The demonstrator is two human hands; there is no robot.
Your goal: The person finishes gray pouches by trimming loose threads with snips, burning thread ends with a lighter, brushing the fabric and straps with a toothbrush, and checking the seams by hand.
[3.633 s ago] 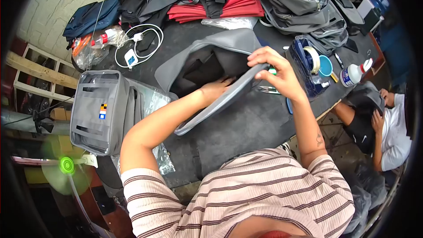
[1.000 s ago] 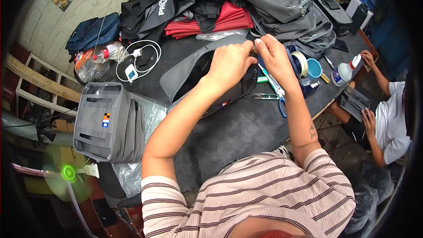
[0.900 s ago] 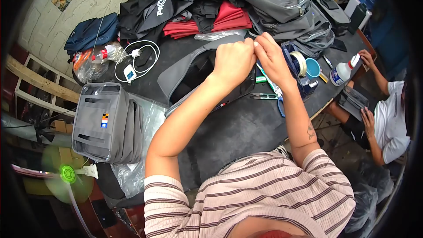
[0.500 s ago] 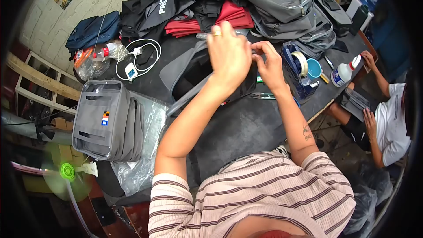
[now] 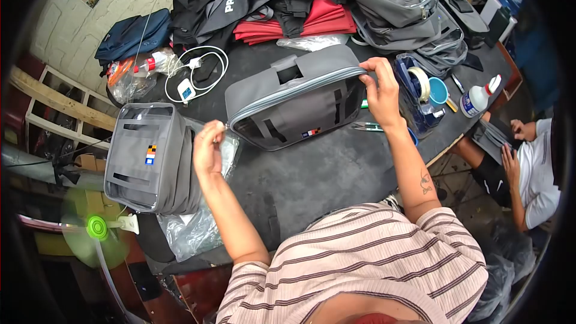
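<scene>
A grey bag (image 5: 300, 99) with a clear front panel and a small colourful flag patch stands on the dark table, tilted slightly, its front toward me. Its zipper (image 5: 294, 92) runs closed along the upper front edge. At the bag's left corner, my left hand (image 5: 209, 147) pinches the zipper pull, a small bright spot at the fingertips. My right hand (image 5: 382, 93) is closed on the upper right corner of the bag, by the zipper's other end. What lies inside the bag is hard to make out.
A stack of similar grey bags (image 5: 147, 162) stands on plastic wrap at left, near a spinning fan (image 5: 97, 227). Grey bags (image 5: 390, 0) and red fabric (image 5: 321, 21) line the back. Right are snips (image 5: 366, 126), a tape dispenser (image 5: 414, 108), a white bottle (image 5: 477, 99) and a seated person (image 5: 528, 162).
My left hand has swept from the bag's right end to its left corner, and the open flap is now zipped closed. The right hand stays at the right corner.
</scene>
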